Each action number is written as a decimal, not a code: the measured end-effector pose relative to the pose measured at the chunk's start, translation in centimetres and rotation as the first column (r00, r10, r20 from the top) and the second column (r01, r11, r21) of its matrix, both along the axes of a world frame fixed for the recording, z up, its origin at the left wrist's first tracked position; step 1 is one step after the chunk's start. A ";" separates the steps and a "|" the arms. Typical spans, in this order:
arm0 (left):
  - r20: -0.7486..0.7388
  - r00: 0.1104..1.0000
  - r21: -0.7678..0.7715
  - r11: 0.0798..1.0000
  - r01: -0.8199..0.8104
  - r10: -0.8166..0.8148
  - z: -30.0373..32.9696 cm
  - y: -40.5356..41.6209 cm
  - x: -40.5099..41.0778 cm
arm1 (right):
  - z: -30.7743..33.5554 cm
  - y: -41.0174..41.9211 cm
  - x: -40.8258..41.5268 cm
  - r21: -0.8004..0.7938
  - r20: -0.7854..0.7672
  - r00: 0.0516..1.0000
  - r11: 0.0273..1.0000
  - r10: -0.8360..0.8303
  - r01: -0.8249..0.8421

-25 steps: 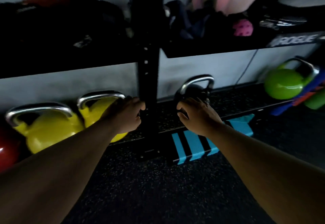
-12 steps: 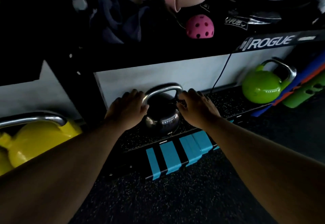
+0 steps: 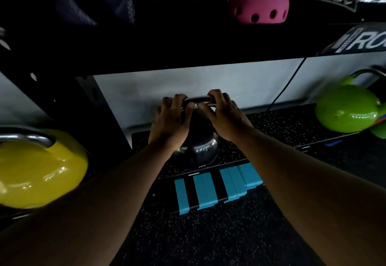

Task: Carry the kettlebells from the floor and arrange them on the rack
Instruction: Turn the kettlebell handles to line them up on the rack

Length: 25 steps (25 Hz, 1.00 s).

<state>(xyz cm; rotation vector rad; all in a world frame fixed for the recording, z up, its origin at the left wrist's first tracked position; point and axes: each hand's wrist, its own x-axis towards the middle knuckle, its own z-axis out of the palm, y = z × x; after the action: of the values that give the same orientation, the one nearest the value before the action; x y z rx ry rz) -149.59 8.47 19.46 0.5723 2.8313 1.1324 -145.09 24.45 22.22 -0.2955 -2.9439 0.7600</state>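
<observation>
A glossy round black kettlebell is gripped on the speckled rubber shelf; its steel handle is wrapped by the left hand and right hand. Bare shelf is seen rightward, toward the green kettlebell.

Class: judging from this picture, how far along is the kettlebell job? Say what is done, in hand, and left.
Done: the yellow kettlebell and green kettlebell sit on the rack's bottom shelf. In hand: the left hand and right hand grip the handle of the black kettlebell, which rests on that shelf. Left: letting go; no kettlebells show on the floor.
</observation>
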 end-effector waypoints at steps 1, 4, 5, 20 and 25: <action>0.013 1.000 0.027 1.000 -0.015 0.015 0.1 0.2 -0.2 | 0.1 0.3 -0.1 -0.009 -0.003 1.000 1.000 0.011 -0.011; 0.019 1.000 0.030 1.000 0.007 -0.007 0.4 0.0 -1.8 | -0.1 -0.3 -0.1 0.008 -0.026 0.998 0.998 -0.060 0.060; 0.039 0.999 0.041 0.999 0.021 -0.022 0.4 -0.1 -2.4 | -0.2 -0.9 0.1 -0.009 -0.045 0.992 0.993 -0.117 0.117; 0.508 0.858 0.487 0.796 -0.360 0.077 0.4 3.6 0.6 | -0.3 -0.4 2.6 -0.732 0.043 0.999 0.680 -0.008 0.037; 0.523 0.853 0.534 0.782 -0.321 -0.008 0.0 2.9 -1.2 | -0.9 -3.5 2.9 -0.868 0.097 0.992 0.481 -0.076 0.122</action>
<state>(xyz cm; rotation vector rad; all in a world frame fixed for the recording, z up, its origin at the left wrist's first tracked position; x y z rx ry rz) -150.80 11.41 19.48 0.0033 2.0633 1.9152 -142.22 20.90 21.28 -0.5279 -2.2187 2.2149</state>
